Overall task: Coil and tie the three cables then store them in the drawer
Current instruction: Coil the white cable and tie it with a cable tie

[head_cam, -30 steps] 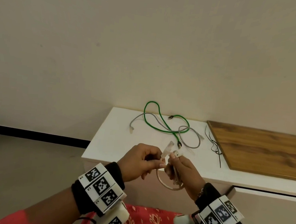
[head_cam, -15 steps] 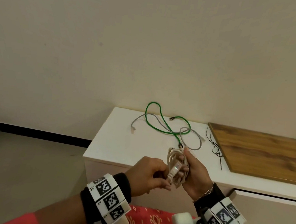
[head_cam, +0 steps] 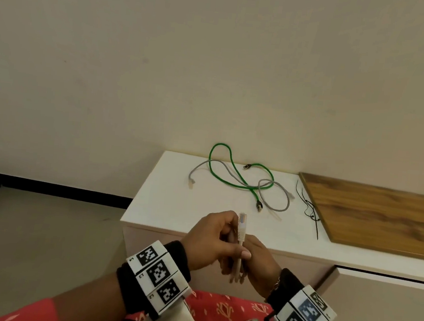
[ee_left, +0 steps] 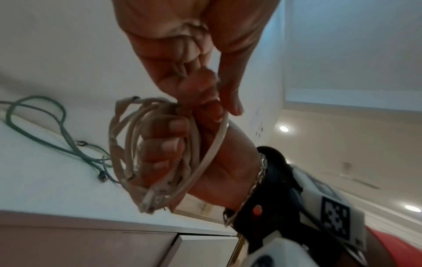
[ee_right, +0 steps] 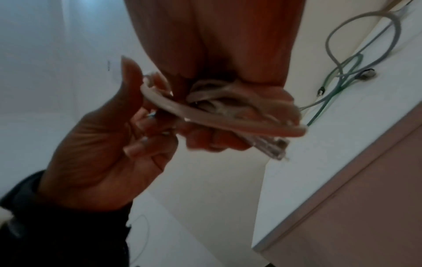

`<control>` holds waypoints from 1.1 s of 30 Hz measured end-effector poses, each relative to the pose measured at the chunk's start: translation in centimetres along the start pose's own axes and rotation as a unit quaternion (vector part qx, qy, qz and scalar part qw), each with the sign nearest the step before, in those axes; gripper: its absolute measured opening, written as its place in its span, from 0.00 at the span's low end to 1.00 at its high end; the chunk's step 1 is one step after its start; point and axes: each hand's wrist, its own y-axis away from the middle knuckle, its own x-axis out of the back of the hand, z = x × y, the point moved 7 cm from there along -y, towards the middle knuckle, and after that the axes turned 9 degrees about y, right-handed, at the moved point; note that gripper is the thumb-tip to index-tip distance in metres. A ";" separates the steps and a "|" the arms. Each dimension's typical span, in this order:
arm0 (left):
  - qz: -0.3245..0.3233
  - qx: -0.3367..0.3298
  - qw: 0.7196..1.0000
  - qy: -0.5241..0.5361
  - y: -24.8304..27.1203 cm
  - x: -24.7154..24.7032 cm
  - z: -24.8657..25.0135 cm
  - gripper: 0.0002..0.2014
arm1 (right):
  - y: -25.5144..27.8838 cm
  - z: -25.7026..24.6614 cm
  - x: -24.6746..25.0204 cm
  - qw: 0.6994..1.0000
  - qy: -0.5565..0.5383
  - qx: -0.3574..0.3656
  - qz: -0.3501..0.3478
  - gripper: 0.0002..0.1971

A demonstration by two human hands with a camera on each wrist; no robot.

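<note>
— Where is the beige cable (head_cam: 239,251)?

— Coiled, held above the table's (head_cam: 175,208) near edge. The right hand (head_cam: 260,266) has its grip clamped round the loops; the left hand (head_cam: 208,240) pinches the plug end, which points up.

— And the others?

— The green cable (head_cam: 225,181) and grey cable (head_cam: 278,200) lie loose, crossing, at the far side.

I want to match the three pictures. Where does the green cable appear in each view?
Head: the green cable lies on the white cabinet top, upper middle, crossing the grey cable.
Left wrist: the green cable is at the left edge, dim, behind the beige coil.
Right wrist: only a short stretch shows, at the right.
Shared landmark: the beige coil, held between both hands.
</note>
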 end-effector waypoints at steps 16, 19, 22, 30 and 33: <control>0.145 0.058 0.981 0.113 -0.5 2.4 -2.3 0.12 | 0.9 -1.1 -1.9 0.978 -0.156 -0.050 -0.132 0.22; 0.161 0.015 0.986 0.043 -0.4 2.6 -1.9 0.06 | 0.6 -1.2 -1.3 0.993 -0.102 -0.038 -0.054 0.25; 0.199 -0.010 0.980 -0.024 -0.3 3.0 -1.9 0.08 | 0.4 -1.1 -0.3 0.997 -0.058 -0.029 0.046 0.25; 0.153 -0.039 0.984 -0.082 -0.5 2.2 -2.5 0.19 | 0.6 -1.2 1.5 0.983 -0.007 0.025 0.182 0.19; 0.096 -0.037 0.989 -0.105 -0.6 1.5 -2.3 0.25 | 0.5 -1.2 2.6 0.978 -0.019 0.029 0.207 0.13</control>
